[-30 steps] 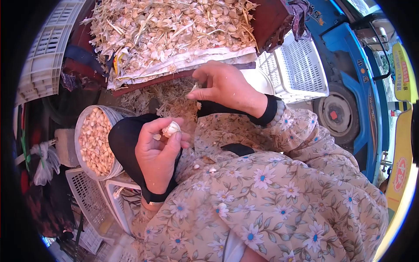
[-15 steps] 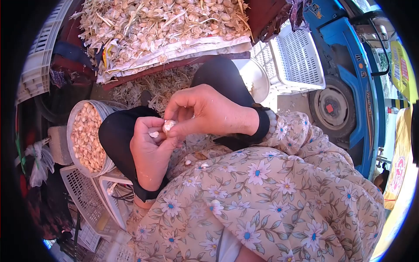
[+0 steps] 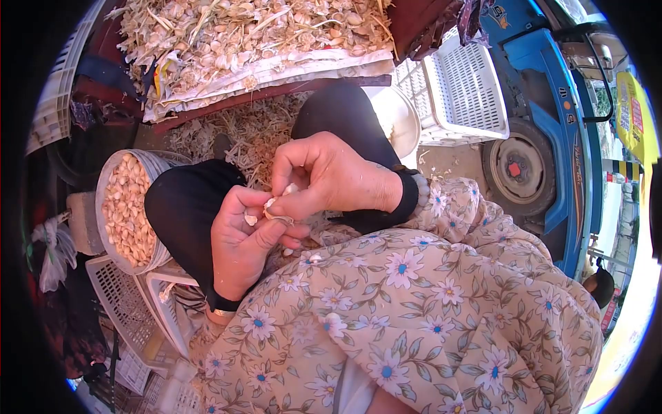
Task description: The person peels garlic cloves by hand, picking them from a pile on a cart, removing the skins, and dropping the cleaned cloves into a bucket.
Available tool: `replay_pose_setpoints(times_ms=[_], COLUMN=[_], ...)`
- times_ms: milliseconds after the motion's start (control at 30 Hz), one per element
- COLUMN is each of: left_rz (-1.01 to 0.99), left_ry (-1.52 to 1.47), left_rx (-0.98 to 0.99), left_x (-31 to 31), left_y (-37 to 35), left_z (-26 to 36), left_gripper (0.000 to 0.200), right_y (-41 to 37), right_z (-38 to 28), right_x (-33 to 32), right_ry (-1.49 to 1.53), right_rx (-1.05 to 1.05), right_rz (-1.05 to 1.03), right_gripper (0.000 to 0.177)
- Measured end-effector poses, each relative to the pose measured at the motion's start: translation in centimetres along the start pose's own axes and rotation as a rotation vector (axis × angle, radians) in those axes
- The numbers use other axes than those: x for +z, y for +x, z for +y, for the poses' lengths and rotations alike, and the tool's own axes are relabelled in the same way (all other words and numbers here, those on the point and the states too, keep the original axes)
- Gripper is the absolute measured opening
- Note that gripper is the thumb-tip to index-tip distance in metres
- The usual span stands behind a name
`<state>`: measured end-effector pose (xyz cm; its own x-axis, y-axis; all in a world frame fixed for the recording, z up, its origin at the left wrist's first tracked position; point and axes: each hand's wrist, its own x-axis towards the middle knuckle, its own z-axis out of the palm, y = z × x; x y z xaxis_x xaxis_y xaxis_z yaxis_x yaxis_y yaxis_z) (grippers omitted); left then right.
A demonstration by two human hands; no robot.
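Over my lap both hands meet around pieces of garlic. My left hand (image 3: 238, 241) is closed, with a small garlic clove (image 3: 250, 219) between its curled fingers. A piece of garlic (image 3: 270, 203) with loose papery skin sits where the fingertips of both hands come together. My right hand (image 3: 336, 174) pinches at that piece from the right, and another pale bit of garlic (image 3: 291, 188) shows between its thumb and fingers. The fingers partly hide how the pieces are held. A few white bits lie on the flowered cloth (image 3: 407, 269) below.
A bucket (image 3: 157, 165) full of garlic cloves stands at left. Ahead, a heap of garlic and husks (image 3: 255, 34) covers a raised surface. White plastic crates (image 3: 469, 86) and a white basin (image 3: 408, 124) are at right, before a blue vehicle (image 3: 552, 138). Husks (image 3: 241, 124) litter the ground.
The whitish garlic between my hands has been turned and pulled apart, and a strip of skin now sticks out. My right fingers hold a separate bit. The view has shifted slightly.
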<state>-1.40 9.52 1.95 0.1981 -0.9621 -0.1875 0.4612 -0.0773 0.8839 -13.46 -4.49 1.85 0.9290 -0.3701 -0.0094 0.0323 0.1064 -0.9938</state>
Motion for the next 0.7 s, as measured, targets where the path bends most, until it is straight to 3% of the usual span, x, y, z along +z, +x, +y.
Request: replay_pose_setpoints(times_ms=[167, 267, 467, 567, 700], left_rz=[0.095, 0.119, 0.161, 0.148, 0.157], left_ry=[-0.052, -0.042, -0.109, -0.031, 0.035], left_rx=[-0.08, -0.074, -0.102, -0.063, -0.055], left_x=[-0.5, -0.4, -0.4, -0.8, -0.4], left_y=[0.4, 0.5, 0.6, 0.6, 0.9], left_z=[-0.6, -1.0, -0.7, -1.0, -1.1], left_gripper=[0.024, 0.024, 0.023, 0.023, 0.023], right_y=[0.2, 0.4, 0.5, 0.5, 0.1], right_z=[0.3, 0.4, 0.7, 1.1, 1.0], right_x=[0.3, 0.2, 0.3, 0.5, 0.2], right_ry=[0.21, 0.182, 0.249, 0.179, 0.113], right_rx=[0.204, 0.262, 0.299, 0.201, 0.273], right_rz=[0.069, 0.064, 0.089, 0.084, 0.095], right_gripper=[0.011, 0.011, 0.012, 0.013, 0.013])
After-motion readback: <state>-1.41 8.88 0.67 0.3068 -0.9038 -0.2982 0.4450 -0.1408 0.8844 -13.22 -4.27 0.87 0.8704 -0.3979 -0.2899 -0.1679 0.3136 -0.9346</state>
